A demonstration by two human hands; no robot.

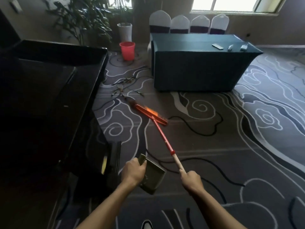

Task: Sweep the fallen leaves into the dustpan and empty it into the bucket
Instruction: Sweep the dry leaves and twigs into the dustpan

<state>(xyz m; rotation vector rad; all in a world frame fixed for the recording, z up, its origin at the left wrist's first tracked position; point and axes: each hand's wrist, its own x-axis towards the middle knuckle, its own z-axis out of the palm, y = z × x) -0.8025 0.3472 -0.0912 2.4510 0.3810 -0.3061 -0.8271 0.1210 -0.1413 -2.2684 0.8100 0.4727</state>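
Observation:
My right hand grips the pale end of a red broom, whose red head with orange bristles rests on the carpet ahead. Just beyond the broom head, dry fallen leaves lie scattered on the carpet. In my left hand I hold an olive-green dustpan by its handle, hanging near my body above the floor. A red bucket stands upright farther away, past the leaves.
A black grand piano fills the left side. A table draped in dark teal cloth stands at the right of the leaves, with white-covered chairs behind it. A potted plant in a white pot stands behind the bucket. Patterned carpet stretches out on the right.

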